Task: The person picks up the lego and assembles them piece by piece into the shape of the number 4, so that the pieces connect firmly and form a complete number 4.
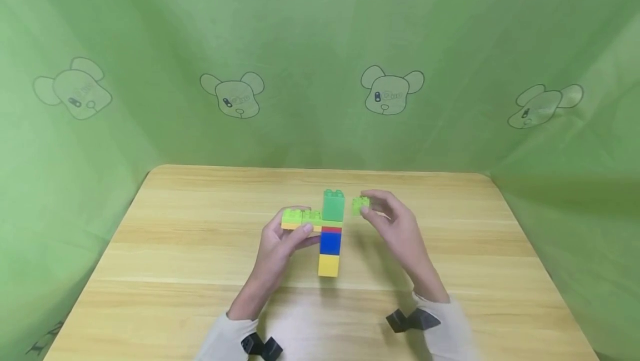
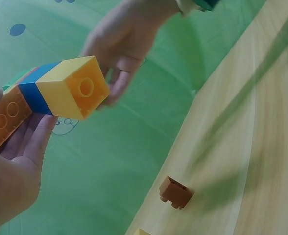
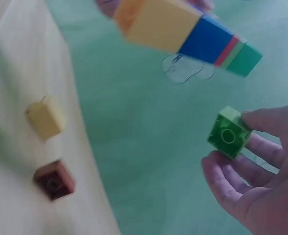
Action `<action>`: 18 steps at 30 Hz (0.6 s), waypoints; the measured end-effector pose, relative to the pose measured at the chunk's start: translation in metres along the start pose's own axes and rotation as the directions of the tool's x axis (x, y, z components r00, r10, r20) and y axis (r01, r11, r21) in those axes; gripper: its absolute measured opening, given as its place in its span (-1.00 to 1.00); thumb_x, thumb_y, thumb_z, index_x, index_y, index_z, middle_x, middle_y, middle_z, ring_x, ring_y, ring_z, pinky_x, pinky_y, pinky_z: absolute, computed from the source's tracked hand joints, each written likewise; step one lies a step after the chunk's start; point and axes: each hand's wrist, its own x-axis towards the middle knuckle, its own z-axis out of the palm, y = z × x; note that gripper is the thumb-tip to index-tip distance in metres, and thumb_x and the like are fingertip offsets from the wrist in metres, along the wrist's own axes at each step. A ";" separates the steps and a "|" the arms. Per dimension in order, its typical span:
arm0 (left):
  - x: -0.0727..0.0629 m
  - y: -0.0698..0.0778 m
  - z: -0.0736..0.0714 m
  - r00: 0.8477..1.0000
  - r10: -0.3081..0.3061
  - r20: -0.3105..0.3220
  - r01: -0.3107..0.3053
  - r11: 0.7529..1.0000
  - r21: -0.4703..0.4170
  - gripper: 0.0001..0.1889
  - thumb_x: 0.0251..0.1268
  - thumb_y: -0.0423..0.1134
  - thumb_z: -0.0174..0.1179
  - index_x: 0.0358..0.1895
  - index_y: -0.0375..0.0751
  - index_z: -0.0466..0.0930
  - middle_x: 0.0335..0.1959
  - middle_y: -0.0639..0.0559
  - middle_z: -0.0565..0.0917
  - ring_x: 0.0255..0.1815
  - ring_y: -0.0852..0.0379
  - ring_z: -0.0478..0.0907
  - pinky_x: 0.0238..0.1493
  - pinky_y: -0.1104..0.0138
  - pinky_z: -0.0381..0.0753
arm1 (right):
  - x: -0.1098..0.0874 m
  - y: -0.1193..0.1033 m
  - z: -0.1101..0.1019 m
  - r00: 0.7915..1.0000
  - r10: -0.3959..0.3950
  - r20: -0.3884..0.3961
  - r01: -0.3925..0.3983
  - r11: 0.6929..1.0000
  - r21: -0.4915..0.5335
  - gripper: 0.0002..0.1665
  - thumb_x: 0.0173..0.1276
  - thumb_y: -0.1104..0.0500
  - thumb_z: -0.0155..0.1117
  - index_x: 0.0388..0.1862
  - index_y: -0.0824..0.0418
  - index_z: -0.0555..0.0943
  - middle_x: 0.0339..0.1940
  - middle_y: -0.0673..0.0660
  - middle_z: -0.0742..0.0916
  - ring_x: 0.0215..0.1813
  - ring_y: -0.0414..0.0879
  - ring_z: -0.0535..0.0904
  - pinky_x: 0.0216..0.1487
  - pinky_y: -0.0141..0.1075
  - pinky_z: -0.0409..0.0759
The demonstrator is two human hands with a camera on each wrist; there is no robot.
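My left hand (image 1: pixel 274 244) grips a built-up block assembly by its side arm, thumb in front and fingers behind. Its upright column runs from a yellow block (image 1: pixel 328 265) at the bottom through a blue block (image 1: pixel 330 243) and a thin red layer to a green block (image 1: pixel 333 205) on top. Lime-green bricks (image 1: pixel 292 216) over an orange layer form the arm to the left. Just right of the column, my right hand (image 1: pixel 400 230) pinches a small lime-green brick (image 3: pixel 228 133) between thumb and fingertips. That brick is apart from the assembly, its hollow underside showing in the right wrist view.
A brown brick (image 2: pixel 176 192) lies on the wooden table (image 1: pixel 200 194). Near it, in the right wrist view, is a pale yellow brick (image 3: pixel 46 118). A green curtain (image 1: pixel 310 28) with printed bear heads surrounds the table's back and sides.
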 end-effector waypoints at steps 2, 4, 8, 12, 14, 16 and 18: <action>0.000 0.000 0.000 1.000 0.003 0.001 -0.003 1.000 0.001 -0.57 0.48 -0.32 0.22 0.28 -0.45 0.42 0.11 -0.27 0.63 0.12 -0.11 0.70 0.14 0.02 0.72 | 0.001 -0.009 0.000 1.000 -0.001 -0.006 0.001 0.997 0.077 -0.56 0.57 0.17 0.27 0.33 0.30 0.53 0.20 0.21 0.68 0.08 -0.05 0.68 0.17 -0.35 0.69; 0.000 0.000 0.000 1.000 0.005 0.004 -0.005 1.000 0.001 -0.56 0.48 -0.32 0.23 0.29 -0.47 0.40 0.11 -0.28 0.63 0.13 -0.12 0.70 0.14 0.02 0.72 | 0.003 -0.017 0.001 1.000 0.003 -0.010 -0.001 0.989 0.148 -0.56 0.60 0.19 0.23 0.34 0.34 0.50 0.20 0.25 0.67 0.08 -0.06 0.69 0.18 -0.31 0.69; -0.001 -0.002 0.001 1.000 0.003 0.011 -0.003 1.000 0.007 -0.54 0.48 -0.30 0.23 0.30 -0.47 0.40 0.12 -0.28 0.62 0.13 -0.13 0.69 0.13 0.02 0.73 | 0.005 -0.031 0.005 0.999 -0.005 -0.032 0.013 0.969 0.246 -0.54 0.62 0.18 0.19 0.37 0.38 0.44 0.16 0.28 0.66 0.12 0.00 0.69 0.22 -0.22 0.69; -0.002 -0.003 0.002 1.000 -0.003 0.013 0.003 1.000 0.010 -0.55 0.48 -0.28 0.26 0.30 -0.42 0.43 0.12 -0.28 0.63 0.12 -0.14 0.69 0.12 0.01 0.74 | 0.007 -0.043 0.009 0.998 -0.032 -0.045 0.044 0.957 0.288 -0.51 0.60 0.19 0.22 0.39 0.36 0.43 0.18 0.27 0.63 0.17 0.04 0.67 0.26 -0.17 0.67; -0.002 -0.003 0.002 1.000 -0.004 0.015 0.004 1.000 0.011 -0.54 0.47 -0.28 0.26 0.30 -0.43 0.42 0.12 -0.28 0.64 0.12 -0.14 0.69 0.12 0.00 0.74 | 0.008 -0.047 0.011 0.998 -0.043 -0.037 0.051 0.956 0.289 -0.50 0.59 0.18 0.23 0.40 0.34 0.44 0.23 0.27 0.62 0.20 0.03 0.65 0.27 -0.18 0.66; -0.003 -0.004 0.003 1.000 -0.002 0.017 0.002 1.000 0.009 -0.53 0.48 -0.28 0.26 0.30 -0.45 0.41 0.11 -0.28 0.64 0.11 -0.14 0.69 0.13 0.00 0.73 | 0.008 -0.050 0.013 0.998 -0.046 -0.030 0.052 0.961 0.272 -0.52 0.60 0.18 0.23 0.39 0.32 0.48 0.28 0.26 0.62 0.20 0.01 0.66 0.28 -0.20 0.65; -0.003 -0.004 0.003 1.000 0.002 0.021 -0.002 1.000 0.006 -0.54 0.48 -0.29 0.26 0.29 -0.46 0.41 0.10 -0.27 0.64 0.11 -0.14 0.70 0.13 0.00 0.73 | 0.007 -0.051 0.016 0.998 -0.050 -0.025 0.055 0.965 0.255 -0.55 0.60 0.18 0.23 0.37 0.30 0.52 0.32 0.25 0.62 0.22 -0.01 0.65 0.29 -0.23 0.64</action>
